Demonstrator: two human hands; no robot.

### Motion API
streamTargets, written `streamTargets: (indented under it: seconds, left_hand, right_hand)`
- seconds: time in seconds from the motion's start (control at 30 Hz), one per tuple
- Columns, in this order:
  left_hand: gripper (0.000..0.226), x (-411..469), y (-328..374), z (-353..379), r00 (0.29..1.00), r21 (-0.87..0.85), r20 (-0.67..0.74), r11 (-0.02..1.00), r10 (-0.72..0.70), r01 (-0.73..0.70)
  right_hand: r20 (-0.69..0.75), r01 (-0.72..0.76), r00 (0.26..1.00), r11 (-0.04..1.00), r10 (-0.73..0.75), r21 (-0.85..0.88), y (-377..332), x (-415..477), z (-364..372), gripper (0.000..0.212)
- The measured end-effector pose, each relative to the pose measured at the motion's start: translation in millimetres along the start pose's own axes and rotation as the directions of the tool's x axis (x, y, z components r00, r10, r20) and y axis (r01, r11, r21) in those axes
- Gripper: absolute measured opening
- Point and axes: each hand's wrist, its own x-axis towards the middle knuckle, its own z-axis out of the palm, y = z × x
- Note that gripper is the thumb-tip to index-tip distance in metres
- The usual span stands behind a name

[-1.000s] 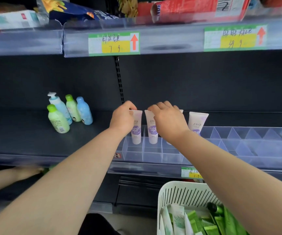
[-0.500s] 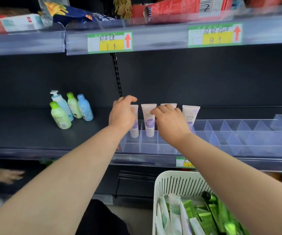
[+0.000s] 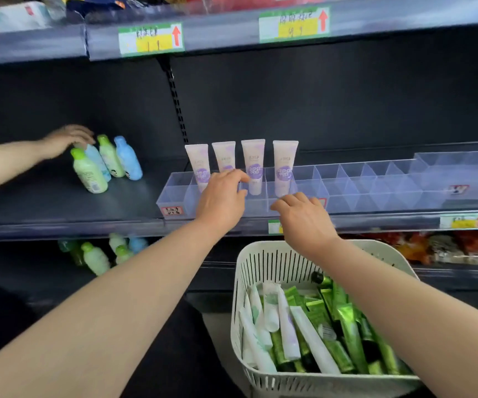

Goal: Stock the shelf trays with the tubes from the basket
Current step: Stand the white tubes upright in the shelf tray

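So you've got four pale tubes [image 3: 253, 165] with purple labels standing upright, one per slot, along the back row of the clear divided tray [image 3: 375, 182]. Your left hand [image 3: 222, 196] sits in front of the second tube from the left with its fingers loose. I can't tell if it's touching. Your right hand [image 3: 304, 219] hangs relaxed over the shelf's front edge, holding nothing. Below it, the white basket [image 3: 249, 254] is full of green tubes [image 3: 347, 320] and white tubes [image 3: 260, 326]. Off to the left, another person's hand [image 3: 65, 139] rests on the bottles [image 3: 108, 162].
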Motion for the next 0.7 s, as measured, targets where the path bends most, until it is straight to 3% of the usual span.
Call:
streamTargets:
  seconds: [0.23,0.47,0.7]
  left_hand:
    - [0.025,-36.6,15.6,64.1,0.973,-0.017,0.228,1.0,0.017,-0.014]
    - [0.027,-63.6,7.9,127.7,0.826,0.093,0.553,0.993,-0.107,0.067]
    - [0.033,-71.8,-6.4,164.2,0.727,0.171,0.653,0.976,-0.214,0.133]
  right_hand:
    - [0.261,-0.069,0.963,0.998,0.064,0.013,23.1,-70.5,37.1,0.048]
    - [0.481,-0.101,0.875,0.993,0.059,0.062,36.6,-104.6,77.0,0.046]
    - [0.619,-0.123,0.785,0.984,0.018,0.128,42.2,-110.0,100.0,0.047]
